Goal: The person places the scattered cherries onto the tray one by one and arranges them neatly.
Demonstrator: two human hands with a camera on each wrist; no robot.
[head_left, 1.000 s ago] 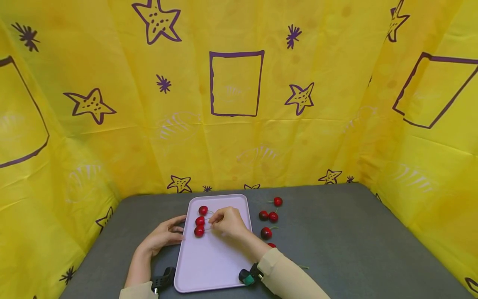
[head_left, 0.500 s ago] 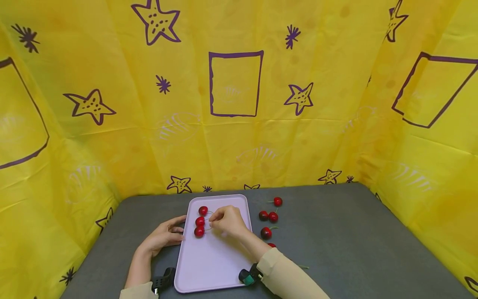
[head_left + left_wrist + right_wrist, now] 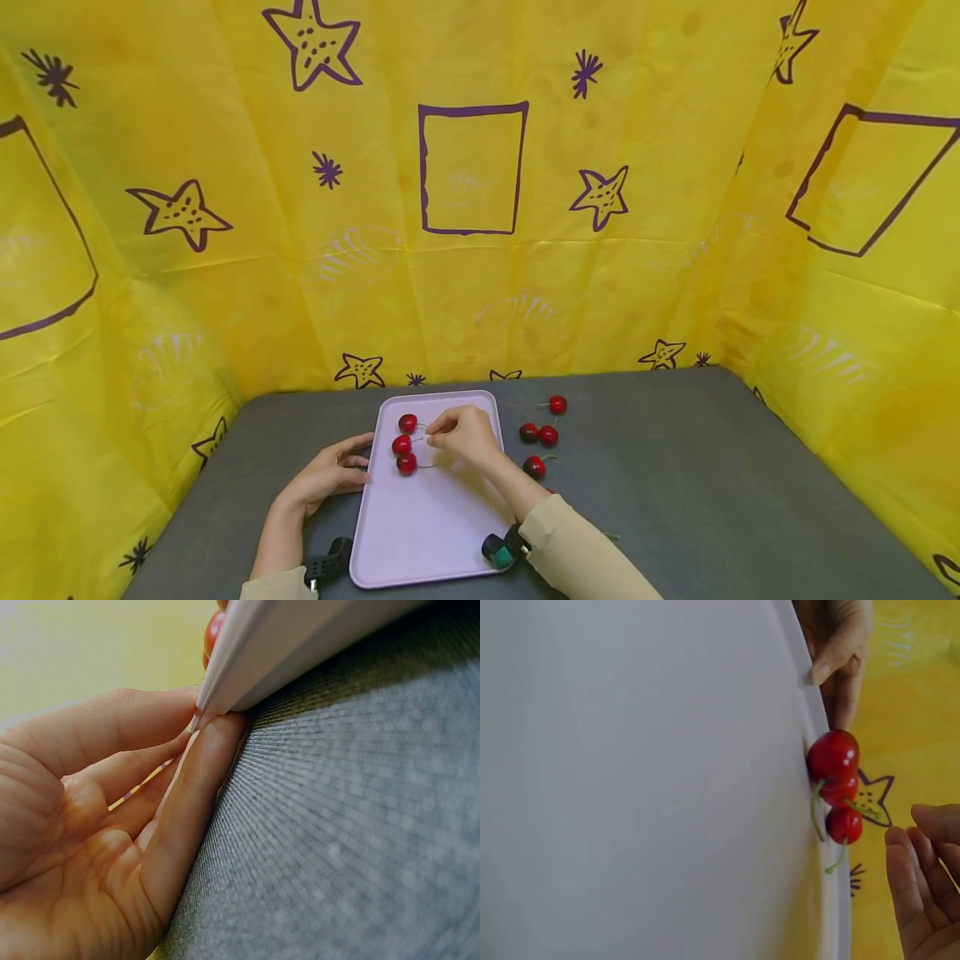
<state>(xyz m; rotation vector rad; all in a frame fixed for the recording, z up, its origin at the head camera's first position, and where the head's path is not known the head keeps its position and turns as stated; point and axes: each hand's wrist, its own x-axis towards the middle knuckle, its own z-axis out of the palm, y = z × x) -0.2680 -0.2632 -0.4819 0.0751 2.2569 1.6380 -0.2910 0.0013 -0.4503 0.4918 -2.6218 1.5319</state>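
Three red cherries with green stems lie in a column along the left side of a pale lilac tray (image 3: 420, 533): a far cherry (image 3: 407, 423), a middle cherry (image 3: 401, 444) and a near cherry (image 3: 407, 463). My right hand (image 3: 463, 433) hovers just right of their stems, thumb and forefinger slightly apart. In the right wrist view nothing sits between those fingertips, and the near cherry (image 3: 834, 756) shows its stem free. My left hand (image 3: 330, 475) touches the tray's left rim; the left wrist view shows its fingertips against the tray edge (image 3: 232, 667).
Right of the tray, several more cherries lie on the dark grey table (image 3: 675, 483), among them a far one (image 3: 557, 405), a touching pair (image 3: 538, 434) and a darker one (image 3: 534, 467). My right forearm partly hides others. A yellow patterned cloth (image 3: 480, 283) surrounds the table.
The near cherry has shifted slightly right on the tray, and its stem now lies free of my right fingers. My right hand has moved a little right and away from me. My left hand stays put.
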